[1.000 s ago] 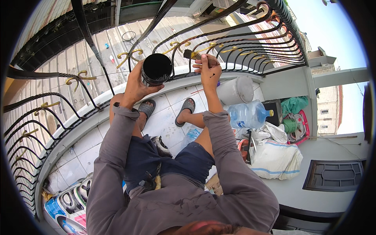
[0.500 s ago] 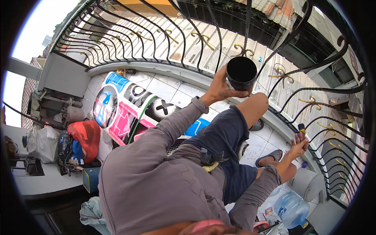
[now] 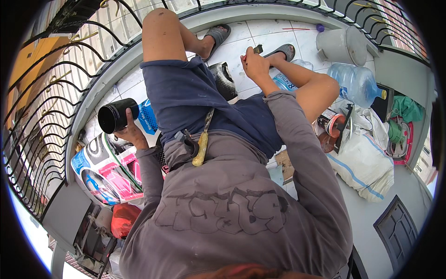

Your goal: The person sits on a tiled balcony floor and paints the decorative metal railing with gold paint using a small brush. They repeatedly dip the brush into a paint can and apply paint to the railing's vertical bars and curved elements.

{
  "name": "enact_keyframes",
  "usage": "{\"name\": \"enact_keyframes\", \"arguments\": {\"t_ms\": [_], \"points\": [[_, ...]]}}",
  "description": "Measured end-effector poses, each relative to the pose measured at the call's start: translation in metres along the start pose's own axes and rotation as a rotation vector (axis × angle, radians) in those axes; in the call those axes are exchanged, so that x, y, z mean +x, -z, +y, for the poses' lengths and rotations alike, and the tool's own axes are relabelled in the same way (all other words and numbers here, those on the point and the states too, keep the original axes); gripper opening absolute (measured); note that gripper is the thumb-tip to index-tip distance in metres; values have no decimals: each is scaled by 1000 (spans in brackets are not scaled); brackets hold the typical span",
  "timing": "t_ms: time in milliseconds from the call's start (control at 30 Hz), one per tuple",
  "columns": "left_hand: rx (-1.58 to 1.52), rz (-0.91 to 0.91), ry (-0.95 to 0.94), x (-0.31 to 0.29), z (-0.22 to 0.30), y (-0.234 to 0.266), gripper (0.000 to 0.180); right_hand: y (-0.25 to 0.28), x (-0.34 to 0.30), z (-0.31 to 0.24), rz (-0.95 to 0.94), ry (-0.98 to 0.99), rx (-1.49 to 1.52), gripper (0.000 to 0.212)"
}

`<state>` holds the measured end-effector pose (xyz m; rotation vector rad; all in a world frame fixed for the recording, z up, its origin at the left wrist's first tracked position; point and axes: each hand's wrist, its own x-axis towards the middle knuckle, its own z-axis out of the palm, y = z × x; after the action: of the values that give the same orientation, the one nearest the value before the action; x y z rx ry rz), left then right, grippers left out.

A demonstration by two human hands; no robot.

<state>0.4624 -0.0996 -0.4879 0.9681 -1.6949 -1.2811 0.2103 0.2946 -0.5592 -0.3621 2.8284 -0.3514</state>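
In my left hand [image 3: 132, 135] is a black cylindrical can [image 3: 123, 113], gripped round its side with fingers and thumb. It is held out to my left, beside my bent left knee, and its inside looks dark. My right hand [image 3: 254, 66] is closed on a small brush [image 3: 258, 49]; only its short dark end shows past my fingers. That hand is above the tiled floor, between my two sandalled feet. A tool with a worn yellow handle [image 3: 200, 149] is tucked at my waist.
Curved black railing [image 3: 51, 109] runs along a low ledge. Patterned sacks [image 3: 109, 169] lie at left, near a red bag [image 3: 124, 219]. To the right are a grey bucket [image 3: 346, 46], a clear water jug [image 3: 355, 83], an open reddish-lined tub [image 3: 332, 122] and a white sack [image 3: 364, 158].
My view has swung to the right, so the railing and sacks now lie farther left. The can has shifted to the picture's left. Both hands keep their hold.
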Motion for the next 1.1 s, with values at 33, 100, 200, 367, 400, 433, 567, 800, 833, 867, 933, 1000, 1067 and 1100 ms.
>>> {"name": "enact_keyframes", "arguments": {"t_ms": [33,100,200,367,400,433,567,800,833,867,933,1000,1067,1100], "points": [[8,-45,-5,8,3,-3,72,-5,-8,-5,19,-13,-106,30],[-30,-109,-59,28,12,-15,70,-12,-16,-16,-6,-72,-169,29],[79,-198,-165,61,27,-42,64,-19,-18,-37,-69,-105,-225,32],[-118,-215,-222,75,37,-79,60,-31,-11,-73,-287,-217,-354,34],[-111,-199,-220,73,37,-82,61,-34,-8,-79,-305,-254,-385,37],[-91,-191,-192,71,36,-84,62,-37,-6,-84,-322,-301,-438,40],[-60,-190,-159,63,29,-79,68,-51,1,-90,-303,-313,-523,42],[-13,-102,-168,71,26,-65,68,-60,13,-70,-354,-319,-301,49],[-1,-92,-196,73,27,-65,65,-60,14,-70,-372,-337,-314,49],[4,-81,-166,75,29,-66,64,-59,17,-71,-387,-357,-379,50],[-49,-116,-151,75,33,-67,65,-60,23,-75,-430,-406,-530,50],[-71,-125,-150,77,37,-68,66,-59,29,-71,-436,-372,-549,51],[-73,-126,-177,78,39,-68,67,-68,29,-65,-388,-353,-582,46],[-49,-138,-159,77,39,-67,68,-75,29,-60,-379,-320,-536,43]]}}
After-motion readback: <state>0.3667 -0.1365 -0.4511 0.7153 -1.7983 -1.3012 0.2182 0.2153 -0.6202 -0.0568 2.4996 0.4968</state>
